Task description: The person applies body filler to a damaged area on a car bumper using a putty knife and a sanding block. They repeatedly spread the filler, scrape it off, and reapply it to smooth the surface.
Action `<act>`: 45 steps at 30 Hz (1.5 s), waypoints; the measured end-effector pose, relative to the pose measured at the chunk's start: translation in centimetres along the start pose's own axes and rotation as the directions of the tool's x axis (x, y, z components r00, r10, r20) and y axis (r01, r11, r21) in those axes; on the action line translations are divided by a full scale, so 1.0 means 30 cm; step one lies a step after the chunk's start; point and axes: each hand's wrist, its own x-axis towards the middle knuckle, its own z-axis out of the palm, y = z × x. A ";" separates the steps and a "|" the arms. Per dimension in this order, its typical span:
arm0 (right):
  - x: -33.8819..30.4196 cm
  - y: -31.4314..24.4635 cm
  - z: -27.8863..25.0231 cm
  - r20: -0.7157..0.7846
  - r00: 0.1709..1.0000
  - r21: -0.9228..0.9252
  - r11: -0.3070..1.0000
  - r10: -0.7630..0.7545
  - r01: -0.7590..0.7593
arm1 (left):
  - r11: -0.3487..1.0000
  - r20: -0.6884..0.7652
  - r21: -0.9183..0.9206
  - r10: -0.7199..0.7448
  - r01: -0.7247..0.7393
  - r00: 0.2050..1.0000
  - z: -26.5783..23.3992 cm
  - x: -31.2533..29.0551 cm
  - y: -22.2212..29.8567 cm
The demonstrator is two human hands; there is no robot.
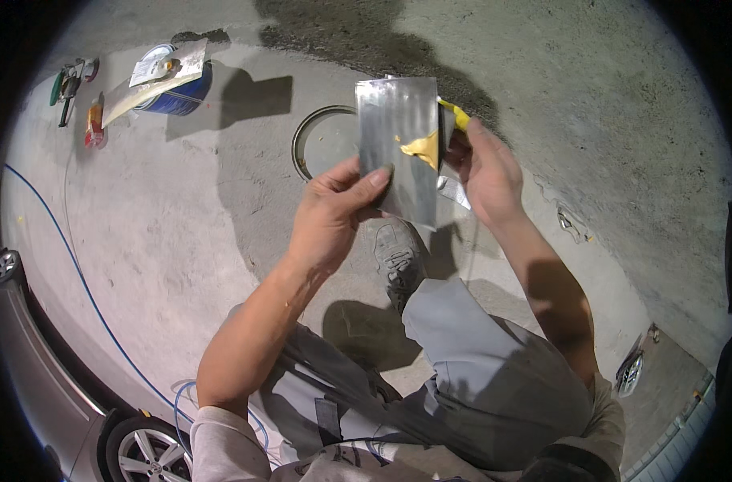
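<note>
My left hand [334, 201] grips a flat rectangular metal plate [394, 120] near its lower left edge, thumb on top. A dab of yellow putty [422, 149] sits on the plate's right side. At that right edge, my right hand [488, 170] is closed around a tool with a bright yellow part [456, 115]; its dark, thin edge meets the plate beside the putty. The rest of that tool is hidden by the fingers and the plate, so its exact kind does not show. Just below the right hand a small silvery piece [454, 191] is visible.
On the concrete floor lies a round metal lid [303, 149]. A blue bucket [185, 98] with a board [161, 88] across it stands at the far left, near an orange bottle [94, 124] and a green-ended tool [57, 87]. A blue hose [81, 269] runs past a parked car [53, 386].
</note>
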 end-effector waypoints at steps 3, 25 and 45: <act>0.037 0.123 -0.201 -0.028 1.000 -0.942 0.334 -0.013 -0.022 | 0.996 -0.009 -0.016 0.083 -0.083 0.996 -0.044 -0.001 0.026; -0.071 -0.043 -0.036 0.020 0.902 -0.647 0.693 0.432 -0.318 | 0.994 -0.061 0.018 0.107 -0.106 0.992 -0.082 0.010 0.052; -0.072 -0.152 0.109 0.401 0.905 -0.884 0.201 -0.142 0.423 | 0.989 -0.074 0.121 0.096 -0.087 0.993 -0.008 -0.035 0.021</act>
